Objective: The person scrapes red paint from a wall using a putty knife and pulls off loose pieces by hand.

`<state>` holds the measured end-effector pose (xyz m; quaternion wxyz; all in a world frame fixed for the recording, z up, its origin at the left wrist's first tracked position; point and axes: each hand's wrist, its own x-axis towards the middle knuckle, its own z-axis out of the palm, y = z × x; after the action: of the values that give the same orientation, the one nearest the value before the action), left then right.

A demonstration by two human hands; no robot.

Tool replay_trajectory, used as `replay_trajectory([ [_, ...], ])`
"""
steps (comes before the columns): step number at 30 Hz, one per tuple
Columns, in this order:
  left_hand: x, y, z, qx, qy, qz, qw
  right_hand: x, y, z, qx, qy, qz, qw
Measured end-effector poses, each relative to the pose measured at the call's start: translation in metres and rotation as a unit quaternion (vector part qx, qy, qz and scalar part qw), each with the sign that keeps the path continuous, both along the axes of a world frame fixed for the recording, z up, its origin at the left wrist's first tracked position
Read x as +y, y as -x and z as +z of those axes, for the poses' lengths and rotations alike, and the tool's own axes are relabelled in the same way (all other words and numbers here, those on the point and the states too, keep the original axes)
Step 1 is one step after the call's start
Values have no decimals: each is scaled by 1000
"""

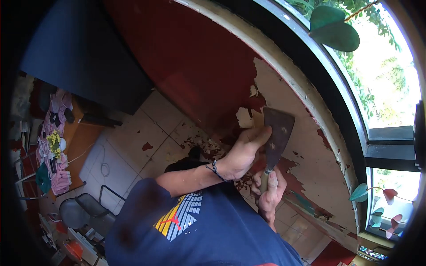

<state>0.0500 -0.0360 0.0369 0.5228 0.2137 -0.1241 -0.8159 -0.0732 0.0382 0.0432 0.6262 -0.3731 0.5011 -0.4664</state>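
Observation:
My right hand (270,188) is wrapped round the pale handle of a scraper, its thumb along the handle. The scraper's wide dark blade (279,133) points up and has light spots on it. My left hand (245,153), with a dark braided band at the wrist, pinches the blade's left edge; its other fingers are partly hidden. Behind the tool is a wall with dark red paint (195,66) on one side and a bare beige area (284,93) on the other. A loose pale flake (244,117) shows just above my left hand.
Paint chips (206,144) litter the tiled floor (146,133). A window (390,88) with hanging heart-shaped leaves (335,29) runs along the right. At the left stand a wooden table (82,137) with a pink cloth and a dark chair (82,213).

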Motion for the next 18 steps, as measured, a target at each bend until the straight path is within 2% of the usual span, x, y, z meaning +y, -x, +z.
replay_trajectory([
  [2, -3, -2, -5, 28, 24, -1, 999, 0, -7, 7, 4, 0, 0, 1000],
  [8, 0, 1, 4, -1, 41, -20, 999, 3, -5, 9, 15, 25, -12, 1000],
  [10, -3, 0, 11, 14, -27, 40, 999, -7, -8, 14, 69, -8, -16, 997],
  [12, -12, -13, 5, 48, 54, 33, 997, -14, -29, 26, 25, 27, 7, 999],
  [14, -3, -17, 10, 62, 35, 4, 997, -6, -34, 24, 99, 67, -13, 993],
  [16, 3, -3, 3, 34, -4, -9, 999, 9, -13, 11, 65, 43, -7, 997],
  [18, 1, 1, 1, 43, 23, 21, 999, 4, -8, 15, 42, 15, 3, 999],
])
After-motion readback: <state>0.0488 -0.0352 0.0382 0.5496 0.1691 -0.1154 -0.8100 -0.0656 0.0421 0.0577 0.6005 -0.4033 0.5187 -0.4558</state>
